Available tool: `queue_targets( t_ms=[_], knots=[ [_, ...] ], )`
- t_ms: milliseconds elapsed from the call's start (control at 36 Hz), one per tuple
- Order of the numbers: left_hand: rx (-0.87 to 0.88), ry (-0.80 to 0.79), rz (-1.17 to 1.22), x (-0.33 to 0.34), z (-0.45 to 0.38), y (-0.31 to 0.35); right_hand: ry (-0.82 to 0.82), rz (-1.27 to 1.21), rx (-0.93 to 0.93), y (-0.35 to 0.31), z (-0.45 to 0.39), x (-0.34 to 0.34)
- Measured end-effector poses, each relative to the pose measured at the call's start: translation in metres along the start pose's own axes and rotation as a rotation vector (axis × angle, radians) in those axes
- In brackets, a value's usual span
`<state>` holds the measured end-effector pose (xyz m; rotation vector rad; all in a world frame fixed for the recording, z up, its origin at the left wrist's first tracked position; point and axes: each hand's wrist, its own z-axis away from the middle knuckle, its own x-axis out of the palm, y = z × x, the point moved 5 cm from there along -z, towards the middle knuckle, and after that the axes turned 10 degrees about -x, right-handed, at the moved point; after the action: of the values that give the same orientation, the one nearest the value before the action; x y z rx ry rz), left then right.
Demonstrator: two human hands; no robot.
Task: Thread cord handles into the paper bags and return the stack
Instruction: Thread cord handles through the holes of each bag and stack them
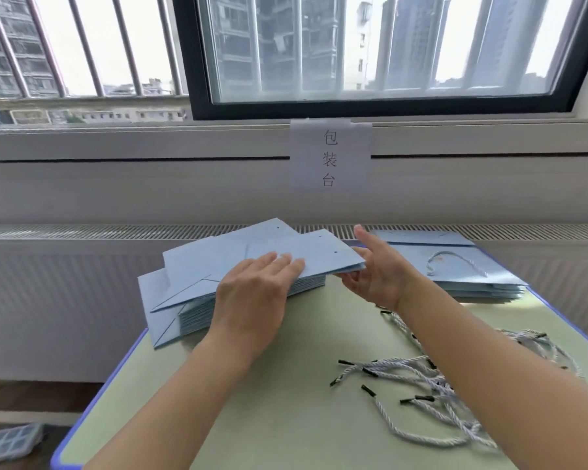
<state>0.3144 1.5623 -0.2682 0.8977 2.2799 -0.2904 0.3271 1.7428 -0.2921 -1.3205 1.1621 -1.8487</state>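
A stack of flat light-blue paper bags [197, 300] lies at the table's far left, its upper bags fanned out. My left hand [252, 293] rests flat on the top bag [286, 252], fingers straight. At that bag's right edge my right hand [370, 269] has its fingers under the bag and its thumb raised above. A second, lower stack of blue bags [472, 266] sits at the far right, with a white cord handle [452, 262] on its top bag. Several loose white cords with black tips [421, 385] lie on the table at the right, partly under my right forearm.
The pale green table [286, 385] has a blue rim and ends at the left near a wooden floor. A radiator grille and window sill run behind the stacks, with a paper sign [330, 157] taped above. A plastic tray [7, 442] lies on the floor at lower left.
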Motion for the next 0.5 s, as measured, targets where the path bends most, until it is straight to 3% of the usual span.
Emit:
queue_targets(
  t_ms=[111, 250, 389, 500],
  knots=[
    [0.041, -0.133, 0.029, -0.016, 0.012, 0.017, -0.043, 0.038, -0.061, -0.003, 0.015, -0.006],
    [-0.18, -0.623, 0.163, -0.035, 0.006, 0.038, -0.087, 0.254, -0.211, -0.002, 0.049, -0.018],
    [-0.232, -0.567, 0.212, -0.029, -0.02, 0.044, -0.166, 0.336, -0.273, 0.009, 0.094, -0.014],
    [-0.274, -0.631, 0.192, 0.007, -0.028, 0.047, -0.241, 0.317, -0.271, 0.025, 0.119, -0.007]
  ],
)
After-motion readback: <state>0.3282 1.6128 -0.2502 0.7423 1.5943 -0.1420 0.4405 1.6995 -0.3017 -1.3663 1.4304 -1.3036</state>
